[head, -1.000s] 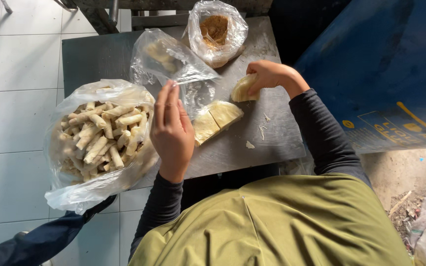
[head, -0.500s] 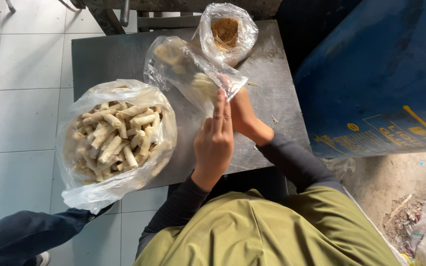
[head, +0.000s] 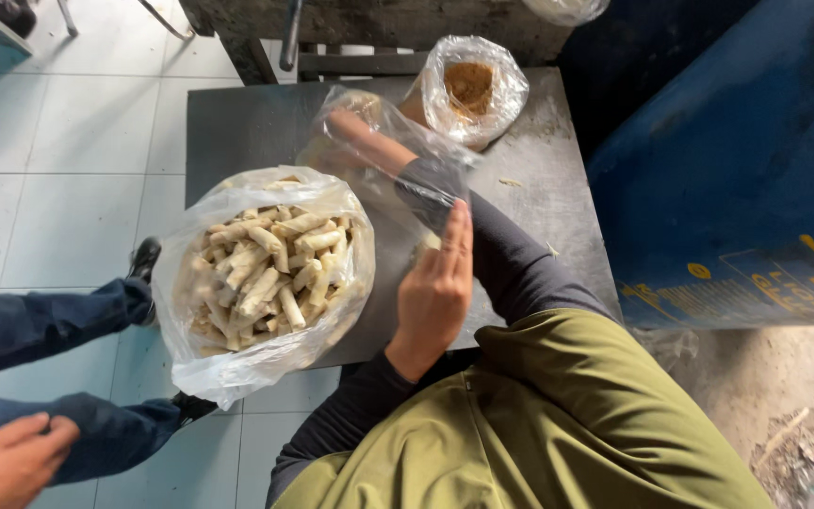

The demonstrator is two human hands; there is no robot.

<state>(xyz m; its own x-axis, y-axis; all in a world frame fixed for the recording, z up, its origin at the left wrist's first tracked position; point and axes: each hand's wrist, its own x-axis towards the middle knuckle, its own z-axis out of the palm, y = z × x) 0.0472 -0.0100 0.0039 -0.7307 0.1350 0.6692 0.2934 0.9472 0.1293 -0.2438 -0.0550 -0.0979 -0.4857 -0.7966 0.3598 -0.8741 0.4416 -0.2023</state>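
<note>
Seen from the head camera, looking straight down: a grey, scuffed metal table top (head: 237, 123) set over pale floor tiles, with a blue painted metal surface (head: 746, 160) on the right. Reaching across the table, the right hand (head: 355, 127), pushed inside a crumpled clear plastic bag (head: 379, 151) lying near the middle of the table; seen only through the film, so finger state there cannot be told. Dark long sleeve (head: 511, 264) running back from that bag to an olive-green shirt at the bottom edge. Held upright on its edge just in front of that sleeve, the left hand (head: 435, 292), fingers straight and pressed together, released and grasping nothing, thumb tucked toward the palm; a sliver of something pale just beyond its fingertips, too hidden to identify. To the left, standing on the near corner of the table, a large clear plastic bag full of pale beige rolled snack sticks (head: 261, 273), mouth open upward, well filled, part of it hanging over the table edge. At the far side of the table, just beyond the crumpled bag, a smaller clear plastic bag holding brown crumbly filling (head: 471, 90), open on top. At lower left, another person's blue trouser legs (head: 40, 330), a dark shoe (head: 146, 259) and one hand (head: 7, 462) resting near the knee.
</note>
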